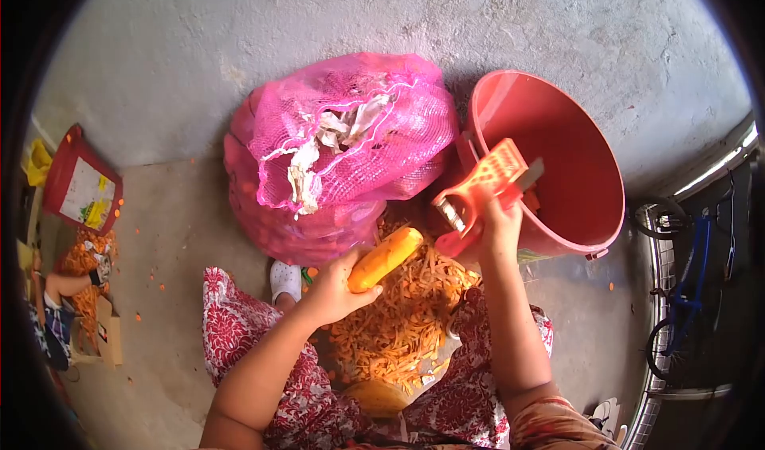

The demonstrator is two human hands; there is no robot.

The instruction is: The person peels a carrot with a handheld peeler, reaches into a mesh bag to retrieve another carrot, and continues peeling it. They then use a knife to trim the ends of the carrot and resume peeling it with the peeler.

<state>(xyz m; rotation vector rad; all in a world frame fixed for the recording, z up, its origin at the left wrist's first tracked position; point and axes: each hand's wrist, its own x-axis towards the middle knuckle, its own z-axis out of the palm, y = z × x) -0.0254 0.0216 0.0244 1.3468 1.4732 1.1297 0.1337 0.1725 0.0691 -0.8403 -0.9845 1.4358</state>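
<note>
A smooth orange carrot [386,260] is gripped in my left hand [339,289], with its rounded end pointing up and to the right. My right hand [499,221] is closed around a wide orange-red peeler [486,181] with a metal blade at its left end. A pale, blade-like piece [530,174] shows just past the peeler's right side. Peeler and carrot are apart, the peeler higher and overlapping the bucket's rim in this view. Beneath both hands lies a heap of carrot peelings [390,322] between my legs.
A full pink mesh sack [351,147] stands against the wall, beside a large tilted red bucket [574,123] with orange pieces inside. At the far left, another person's gloved hand [101,268] is near more peelings and a red bucket [76,183]. A blue bicycle [689,279] is at right.
</note>
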